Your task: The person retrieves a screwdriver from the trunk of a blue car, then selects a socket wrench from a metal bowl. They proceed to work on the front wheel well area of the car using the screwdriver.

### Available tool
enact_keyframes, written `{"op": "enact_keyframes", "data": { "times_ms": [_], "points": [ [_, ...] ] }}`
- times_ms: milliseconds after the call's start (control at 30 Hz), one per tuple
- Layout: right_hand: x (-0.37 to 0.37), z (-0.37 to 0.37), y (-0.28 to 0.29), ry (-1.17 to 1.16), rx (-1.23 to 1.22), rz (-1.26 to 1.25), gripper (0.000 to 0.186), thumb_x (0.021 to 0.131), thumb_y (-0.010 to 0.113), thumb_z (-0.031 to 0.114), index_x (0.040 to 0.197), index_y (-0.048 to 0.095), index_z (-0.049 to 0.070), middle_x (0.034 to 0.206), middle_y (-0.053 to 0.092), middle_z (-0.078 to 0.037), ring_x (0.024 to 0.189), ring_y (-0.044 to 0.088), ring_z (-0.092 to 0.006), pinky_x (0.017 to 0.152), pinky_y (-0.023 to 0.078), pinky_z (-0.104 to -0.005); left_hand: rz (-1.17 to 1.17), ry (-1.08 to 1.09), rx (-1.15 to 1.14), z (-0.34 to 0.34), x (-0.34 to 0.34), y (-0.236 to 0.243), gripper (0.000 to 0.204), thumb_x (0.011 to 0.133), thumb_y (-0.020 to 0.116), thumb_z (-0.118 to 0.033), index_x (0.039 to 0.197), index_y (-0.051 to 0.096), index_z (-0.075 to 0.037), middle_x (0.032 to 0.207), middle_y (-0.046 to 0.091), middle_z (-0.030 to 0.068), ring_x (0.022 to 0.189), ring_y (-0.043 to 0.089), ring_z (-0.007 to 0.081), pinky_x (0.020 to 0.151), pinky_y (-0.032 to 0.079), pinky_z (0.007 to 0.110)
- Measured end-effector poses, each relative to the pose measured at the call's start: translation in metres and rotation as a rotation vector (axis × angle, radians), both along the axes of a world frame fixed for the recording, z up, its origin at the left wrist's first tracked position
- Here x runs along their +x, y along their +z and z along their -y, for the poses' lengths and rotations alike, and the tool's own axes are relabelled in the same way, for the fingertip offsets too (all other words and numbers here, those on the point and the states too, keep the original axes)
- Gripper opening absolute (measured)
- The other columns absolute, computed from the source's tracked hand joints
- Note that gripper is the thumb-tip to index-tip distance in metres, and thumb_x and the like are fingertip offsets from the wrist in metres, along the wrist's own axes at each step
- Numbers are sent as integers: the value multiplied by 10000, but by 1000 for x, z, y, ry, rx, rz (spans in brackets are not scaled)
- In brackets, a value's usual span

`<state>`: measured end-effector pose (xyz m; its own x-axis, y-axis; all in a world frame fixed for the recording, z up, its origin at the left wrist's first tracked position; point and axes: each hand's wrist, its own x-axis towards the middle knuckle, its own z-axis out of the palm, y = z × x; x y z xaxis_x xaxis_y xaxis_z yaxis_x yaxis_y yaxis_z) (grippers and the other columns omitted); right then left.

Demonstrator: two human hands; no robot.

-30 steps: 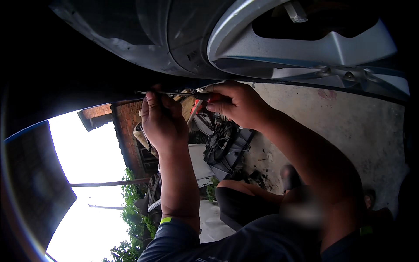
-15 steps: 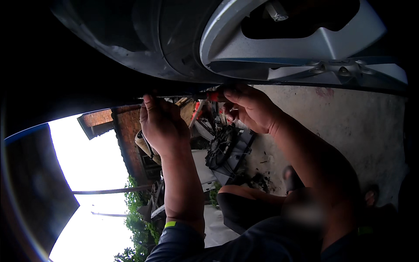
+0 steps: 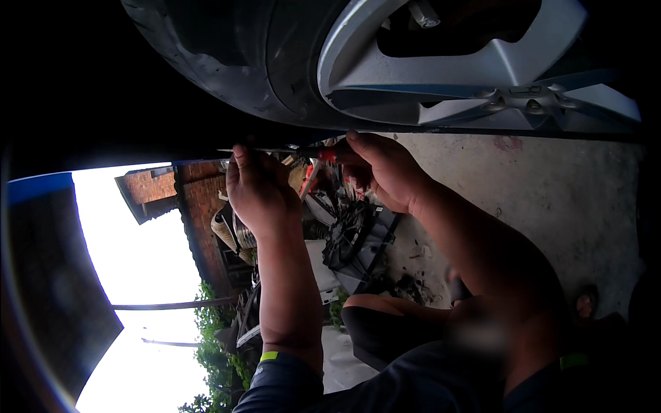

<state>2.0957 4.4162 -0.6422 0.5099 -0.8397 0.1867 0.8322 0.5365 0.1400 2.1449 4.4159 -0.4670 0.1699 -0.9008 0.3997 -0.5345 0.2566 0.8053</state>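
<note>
Overhead, a slim screwdriver (image 3: pixel 289 149) lies almost level beneath the dark tyre (image 3: pixel 227 65) of a raised car wheel, its long axis running left to right across my view. From my remote seat I see the right hand (image 3: pixel 385 172) clenched around the tool's red handle (image 3: pixel 329 154), while the left hand (image 3: pixel 258 196) pinches the thin metal shaft nearer the tip, fingers closed on it. The tip points to the left, away from the right grip, and ends just past the left hand's fingertips against a dark edge under the tyre; I cannot tell what it touches there. So the left hand is the nearer one to the working end, the right one to the handle. The silver alloy rim (image 3: pixel 482 69) sits above and to the right of both hands, well clear of the tool. Behind the forearms stand a brick building (image 3: pixel 200 199), a heap of dark scrap parts (image 3: pixel 358 241) on the concrete ground (image 3: pixel 551 199), and no container whose contents I can make out.
</note>
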Motion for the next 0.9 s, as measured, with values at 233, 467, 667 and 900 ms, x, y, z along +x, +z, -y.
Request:
{"op": "enact_keyframes", "data": {
  "times_ms": [233,467,667,900],
  "points": [
    [7,2,-2,-187,-94,-4,275,921,639,203,1135,537,64,922,585,-35,784,557,-112,742,483,-303,-8,-27,40,-3,4,6,286,1013,514,-277,1034,621,-13,593,453,-28,477,343,52,427,240,205],
    [0,5,-9,-107,-124,-39,234,952,612,246,1081,569,55,872,611,-40,683,539,-102,591,428,-258,-26,-144,93,0,12,4,287,1008,526,-285,1035,616,-14,618,469,-24,491,346,57,440,261,202],
    [-1,0,3,-176,-81,-95,223,943,625,229,1022,602,21,844,607,-49,696,537,-108,596,431,-268,-26,-152,81,3,17,4,281,1006,530,-284,1008,613,-16,620,470,-23,491,340,62,442,261,210],
    [-7,7,-6,-336,-219,-231,229,907,659,149,1103,620,37,911,617,-28,778,547,-100,696,461,-268,-47,-117,81,2,9,3,276,1007,526,-279,997,614,-18,625,479,-20,488,346,62,444,268,204]
  ]
}}
